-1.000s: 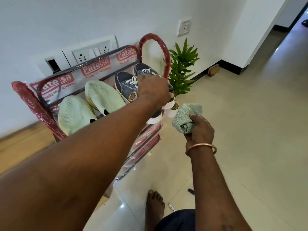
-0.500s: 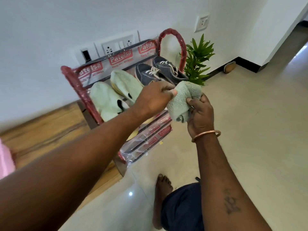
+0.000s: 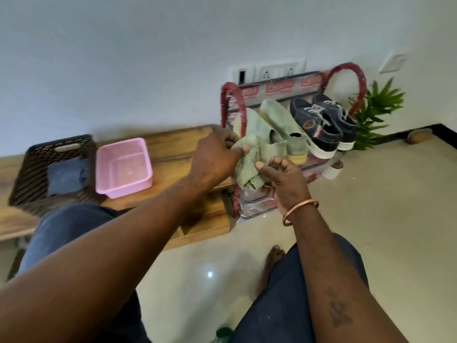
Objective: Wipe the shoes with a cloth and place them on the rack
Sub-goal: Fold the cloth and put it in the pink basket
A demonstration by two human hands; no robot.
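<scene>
Nothing can be read. The red labels (image 3: 279, 85) on the rack (image 3: 226, 102) carry white lettering too blurred to make out. The badge (image 3: 307, 125) on a dark sneaker (image 3: 326, 134) and the forearm tattoo (image 3: 338, 313) are equally illegible.

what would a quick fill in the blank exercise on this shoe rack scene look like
1. The left hand and right hand both hold the green ____.
2. The rack carries ____ shoes on its top shelf.
3. The smaller basket beside the dark basket is ____.
Missing: cloth; four; pink.
</scene>
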